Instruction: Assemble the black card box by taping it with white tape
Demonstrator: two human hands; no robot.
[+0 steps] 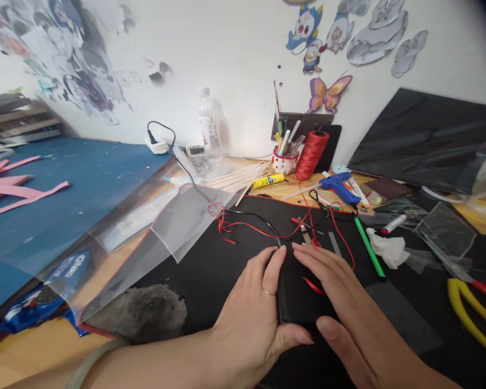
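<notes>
Both my hands rest on a small flat black piece (297, 294) lying on a black mat (210, 270). My left hand (253, 313), wearing a ring, lies along the piece's left edge with fingers stretched out and the thumb at its near edge. My right hand (340, 297) lies flat over the piece's right side, fingers extended and pressed down. Red and black wires (247, 224) trail from the piece toward the back of the mat, and a short red strip (312, 285) shows between my hands.
A clear plastic sheet (157, 227) covers the left side over a blue mat (65, 183). Behind are a red thread spool (311, 154), a pen cup (284, 159), a blue glue gun (340, 186), a yellow glue stick (268, 181), a green pen (368, 246), tissue (389, 249) and yellow-handled scissors (470, 308).
</notes>
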